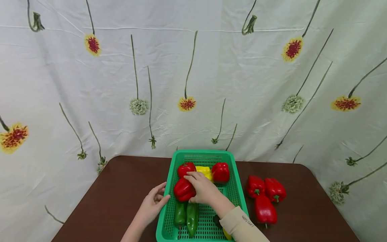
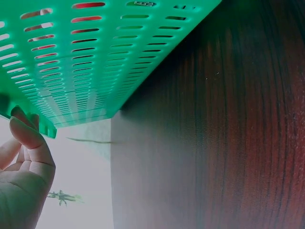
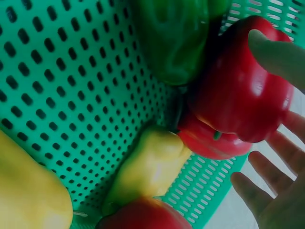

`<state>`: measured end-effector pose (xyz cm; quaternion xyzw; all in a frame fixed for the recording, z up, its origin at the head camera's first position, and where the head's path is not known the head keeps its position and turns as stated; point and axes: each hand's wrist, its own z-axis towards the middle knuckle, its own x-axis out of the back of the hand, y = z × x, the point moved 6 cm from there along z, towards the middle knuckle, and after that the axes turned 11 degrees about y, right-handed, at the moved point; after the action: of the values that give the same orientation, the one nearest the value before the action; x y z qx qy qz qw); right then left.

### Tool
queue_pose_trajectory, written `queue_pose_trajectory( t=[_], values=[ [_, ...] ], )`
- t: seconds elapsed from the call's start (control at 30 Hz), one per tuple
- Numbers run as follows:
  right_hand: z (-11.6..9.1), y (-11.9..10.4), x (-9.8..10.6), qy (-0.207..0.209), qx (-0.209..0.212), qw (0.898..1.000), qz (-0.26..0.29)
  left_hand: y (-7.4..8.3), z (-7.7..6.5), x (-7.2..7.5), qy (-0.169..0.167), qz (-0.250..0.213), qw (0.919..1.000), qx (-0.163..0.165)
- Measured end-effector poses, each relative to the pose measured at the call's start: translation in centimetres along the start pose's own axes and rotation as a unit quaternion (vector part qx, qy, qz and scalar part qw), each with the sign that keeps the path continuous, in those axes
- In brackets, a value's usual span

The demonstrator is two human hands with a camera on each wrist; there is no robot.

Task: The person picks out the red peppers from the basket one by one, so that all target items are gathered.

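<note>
In the head view my right hand [image 1: 205,190] reaches into a green plastic basket [image 1: 160,226] and grips a red bell pepper [image 1: 183,190]. The right wrist view has the thumb lying on that pepper [image 3: 243,86], with fingers along its other side. My left hand [image 1: 152,203] is at the basket's left rim, its fingers loosely bent; contact with the rim is unclear. Below the gripped pepper lie two green peppers [image 1: 192,218]. Another red bell pepper [image 1: 186,169], a yellow pepper [image 1: 204,171] and a further red one [image 1: 220,172] sit at the basket's far end.
Three red bell peppers [image 1: 263,209] lie on the dark brown table [image 1: 127,188], to the right of the basket. A yellow item [image 1: 226,234] and a dark one show partly under my right forearm. Behind the table hangs a flowered white cloth [image 1: 169,80].
</note>
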<state>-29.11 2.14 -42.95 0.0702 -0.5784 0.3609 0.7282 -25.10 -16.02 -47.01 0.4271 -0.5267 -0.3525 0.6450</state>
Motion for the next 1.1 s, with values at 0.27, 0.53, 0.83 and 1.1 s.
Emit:
queue_pose_trajectory(
  t=[0.27, 0.53, 0.83, 1.1],
  values=[
    [0.5, -0.5, -1.0, -0.010, 0.033, 0.997, -0.070, -0.2, 0.3, -0.1, 0.001, 0.005, 1.0000, -0.008],
    [0.8, -0.7, -1.7, -0.005, 0.052, 0.993, -0.110, -0.2, 0.1, -0.1, 0.000, 0.003, 1.0000, 0.001],
    [1.0, -0.3, -1.4, 0.012, 0.025, 0.996, -0.086, -0.1, 0.1, -0.2, 0.002, 0.000, 1.0000, 0.001],
    [0.7, 0.5, 1.4, 0.044, -0.042, 0.997, 0.052, -0.3, 0.3, -0.3, -0.001, 0.006, 1.0000, 0.007]
  ],
)
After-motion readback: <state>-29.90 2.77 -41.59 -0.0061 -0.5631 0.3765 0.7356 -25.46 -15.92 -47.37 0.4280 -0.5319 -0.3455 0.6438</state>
